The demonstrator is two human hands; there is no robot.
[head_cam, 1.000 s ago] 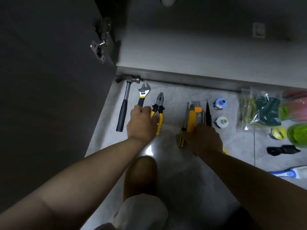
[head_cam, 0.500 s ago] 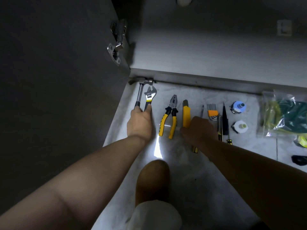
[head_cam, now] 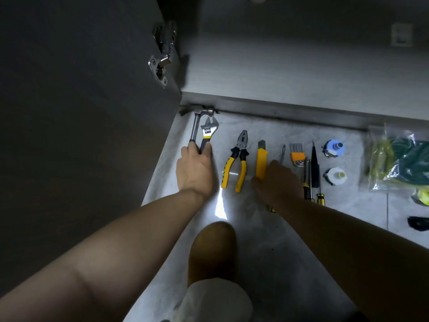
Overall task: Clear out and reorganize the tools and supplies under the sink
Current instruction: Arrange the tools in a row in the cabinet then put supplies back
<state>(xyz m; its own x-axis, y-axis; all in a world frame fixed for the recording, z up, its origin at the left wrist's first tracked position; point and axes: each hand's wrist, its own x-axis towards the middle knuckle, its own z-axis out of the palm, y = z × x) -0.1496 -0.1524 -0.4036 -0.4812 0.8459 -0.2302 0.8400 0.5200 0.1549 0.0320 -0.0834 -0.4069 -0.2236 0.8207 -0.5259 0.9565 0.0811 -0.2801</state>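
Tools lie in a row on the marble floor (head_cam: 255, 228) before the open sink cabinet. My left hand (head_cam: 195, 168) grips the handle of the adjustable wrench (head_cam: 209, 130), which lies tight against the hammer (head_cam: 196, 126); the hammer's grip is under my fingers. Yellow-handled pliers (head_cam: 236, 159) and a yellow utility knife (head_cam: 261, 159) lie between my hands. My right hand (head_cam: 276, 180) is curled over a screwdriver (head_cam: 282, 153), thumb at the knife's lower end. Only the screwdriver's shaft and handle end show.
Right of my hand lie hex keys (head_cam: 298, 156), a black pointed tool (head_cam: 314, 163), two more screwdrivers (head_cam: 307, 182), a blue fitting (head_cam: 334, 147), a white fitting (head_cam: 335, 176) and a bag of sponges (head_cam: 399, 159). The open cabinet door (head_cam: 81, 112) stands left. My knee (head_cam: 212, 249) is below.
My left hand slid the wrench left until it lay against the hammer. My right hand set the knife and screwdriver down side by side, apart from the hex keys.
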